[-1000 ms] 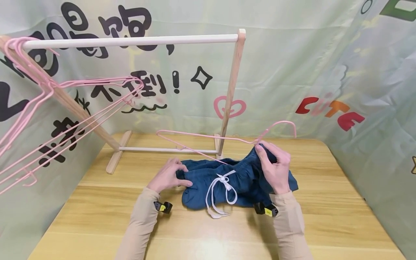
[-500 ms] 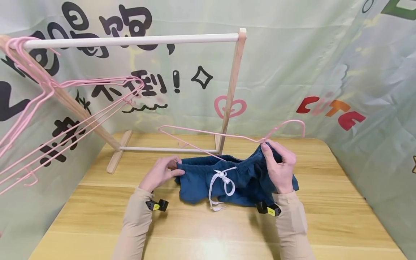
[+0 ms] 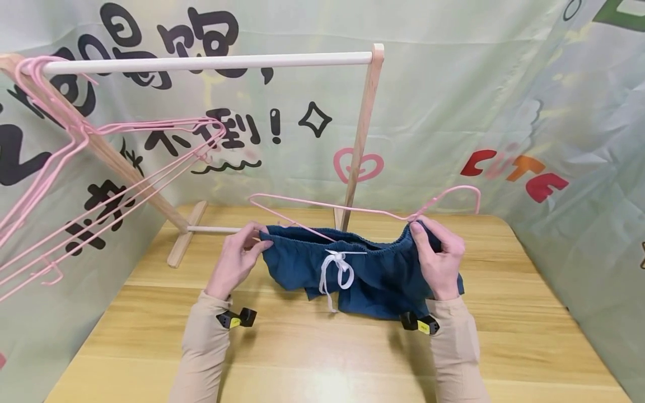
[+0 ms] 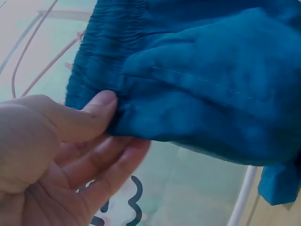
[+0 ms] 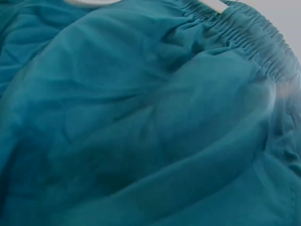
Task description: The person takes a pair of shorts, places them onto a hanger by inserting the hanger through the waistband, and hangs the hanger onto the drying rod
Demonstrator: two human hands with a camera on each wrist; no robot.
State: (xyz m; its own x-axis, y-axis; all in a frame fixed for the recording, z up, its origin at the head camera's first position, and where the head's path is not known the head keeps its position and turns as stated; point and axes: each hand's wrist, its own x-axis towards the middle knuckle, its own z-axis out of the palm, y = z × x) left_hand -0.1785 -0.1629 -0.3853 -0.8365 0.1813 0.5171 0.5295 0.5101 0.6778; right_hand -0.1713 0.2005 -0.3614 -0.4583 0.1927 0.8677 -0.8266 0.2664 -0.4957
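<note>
Nearest to me in the head view, two beige sleeves (image 3: 199, 341) reach in over the wooden table (image 3: 327, 358), a small black device (image 3: 237, 319) at each wrist. Beyond them I see the left hand (image 3: 234, 260) pinching one end of the waistband of the blue shorts (image 3: 388, 285), thumb in front and fingers behind, as the left wrist view confirms. At the waistband's other end, the right hand (image 3: 437, 257) grips the gathered cloth between thumb and curled fingers. The shorts stretch between both hands above the table, opening upward, a white drawstring (image 3: 337, 271) tied in a bow at the front. Just behind, a pink hanger (image 3: 375, 211) slants, its lower bar dipping into the opening and its neck meeting the right hand's fingertips; I can't tell whether they pinch it too. Farther back I have a wood-and-white rack (image 3: 211, 61), with more pink hangers (image 3: 84, 132) at its left end. Last comes a pale printed backdrop (image 3: 428, 112).
</note>
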